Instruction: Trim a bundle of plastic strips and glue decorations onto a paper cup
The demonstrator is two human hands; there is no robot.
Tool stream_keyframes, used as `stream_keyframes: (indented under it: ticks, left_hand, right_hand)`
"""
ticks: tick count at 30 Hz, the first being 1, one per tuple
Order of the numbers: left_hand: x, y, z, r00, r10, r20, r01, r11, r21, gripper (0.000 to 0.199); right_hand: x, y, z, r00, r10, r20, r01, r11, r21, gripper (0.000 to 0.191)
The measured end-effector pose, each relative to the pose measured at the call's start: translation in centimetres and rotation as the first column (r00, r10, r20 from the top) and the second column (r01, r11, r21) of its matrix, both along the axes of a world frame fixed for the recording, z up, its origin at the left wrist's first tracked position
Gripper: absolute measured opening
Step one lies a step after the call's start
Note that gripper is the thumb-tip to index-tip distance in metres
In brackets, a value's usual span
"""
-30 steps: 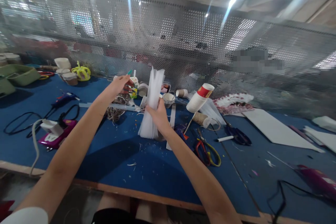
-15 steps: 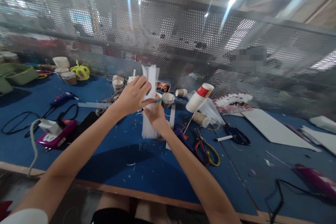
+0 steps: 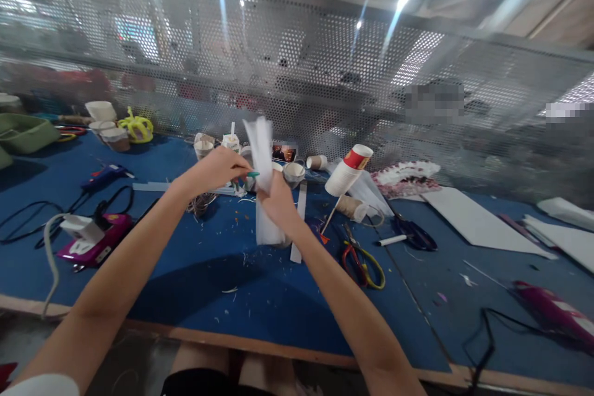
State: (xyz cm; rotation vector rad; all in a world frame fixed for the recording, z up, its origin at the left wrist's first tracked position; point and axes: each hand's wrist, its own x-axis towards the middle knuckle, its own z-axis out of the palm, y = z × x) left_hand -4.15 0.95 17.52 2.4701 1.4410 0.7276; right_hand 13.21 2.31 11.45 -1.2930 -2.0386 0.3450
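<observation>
A bundle of sheer white mesh (image 3: 270,226) stands upright above the blue table, its upper end blurred. My right hand (image 3: 279,201) is wrapped round the middle of the bundle. Just left of it, my left hand (image 3: 218,167) pinches a thin green item (image 3: 252,174) whose tip points at the mesh; what it is cannot be made out. Behind the hands are small cups (image 3: 294,172) and a phone-like screen (image 3: 284,153).
To the right are stacked paper cups (image 3: 343,178), a twine roll (image 3: 351,207), scissors (image 3: 364,265) and white boards (image 3: 482,223). A purple power strip (image 3: 97,241), blue glue gun (image 3: 107,177) and green basket (image 3: 28,133) are at left.
My left hand has moved left and down from the bundle with the green item. The bundle's top leans further left, and my right hand still grips it.
</observation>
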Motion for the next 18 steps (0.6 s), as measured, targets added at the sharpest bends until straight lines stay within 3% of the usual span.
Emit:
stream_keyframes:
  ticks: [3, 7, 9, 12, 16, 18]
  left_hand:
    - [-1.2, 0.3, 0.7, 0.974, 0.179, 0.139, -0.167, 0.982, -0.092, 0.018]
    - [-1.9, 1.7, -0.3, 0.966, 0.253, 0.056, -0.248, 0.965, -0.091, 0.022]
    - [-2.2, 2.8, -1.5, 0.976, 0.219, -0.018, -0.22, 0.967, -0.129, 0.032]
    - [-3.1, 4.1, -3.3, 0.985, 0.109, -0.136, -0.134, 0.973, -0.188, 0.026]
    - [-3.6, 4.4, -4.3, 0.949, 0.037, -0.312, -0.084, 0.987, -0.139, 0.058]
    - [-3.2, 4.2, -3.9, 0.952, 0.033, -0.303, -0.07, 0.991, -0.114, 0.036]
  right_hand:
    - [2.8, 0.8, 3.2, 0.99, -0.14, -0.002, 0.14, 0.989, -0.046, 0.029]
    - [7.3, 1.7, 6.0, 0.98, -0.18, 0.081, 0.186, 0.98, -0.07, 0.022]
    - [8.9, 2.0, 6.3, 0.989, -0.13, 0.074, 0.142, 0.971, -0.195, 0.016]
    - [10.3, 2.3, 6.2, 0.983, -0.123, -0.136, 0.065, 0.929, -0.364, 0.014]
    - [11.4, 2.3, 6.5, 0.935, -0.191, -0.299, 0.06, 0.916, -0.398, 0.021]
    - [12.2, 2.2, 6.8, 0.938, -0.18, -0.296, 0.048, 0.914, -0.402, 0.023]
